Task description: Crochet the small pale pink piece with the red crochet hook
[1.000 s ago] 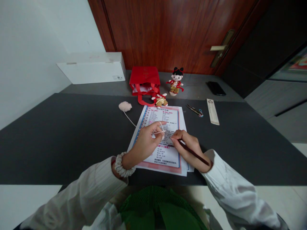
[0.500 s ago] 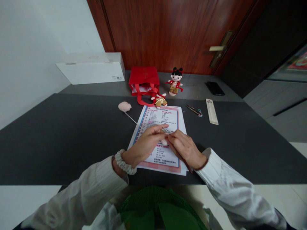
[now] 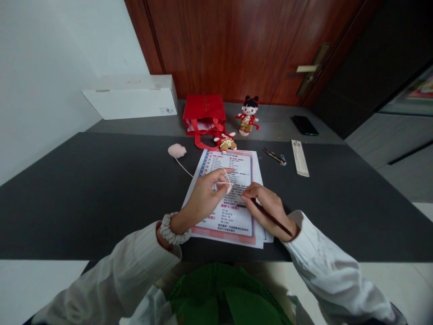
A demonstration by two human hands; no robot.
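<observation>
My left hand (image 3: 206, 193) pinches a small pale pink crochet piece (image 3: 229, 188), with a strand of yarn (image 3: 183, 167) looped over its raised index finger. That strand runs back to a small pink ball of yarn (image 3: 177, 150) on the table. In my right hand (image 3: 267, 206) is a crochet hook with a dark brown handle (image 3: 272, 217), held like a pen. Its tip points towards the crochet piece; whether it touches is too small to tell. Both hands are over printed pattern sheets (image 3: 233, 239), partly covering the text.
Behind the sheets stand a red bag (image 3: 204, 107) and a crocheted doll (image 3: 249, 115); a headless doll body (image 3: 226, 141) lies by the bag's handle. To the right are small scissors (image 3: 274, 156), a pale narrow packet (image 3: 300, 158) and a black phone (image 3: 305, 125). A white box (image 3: 131, 101) sits back left.
My hands came together at the crochet piece half a second ago, the right one turned over. Now they are slightly apart again, the hook handle showing along my right palm.
</observation>
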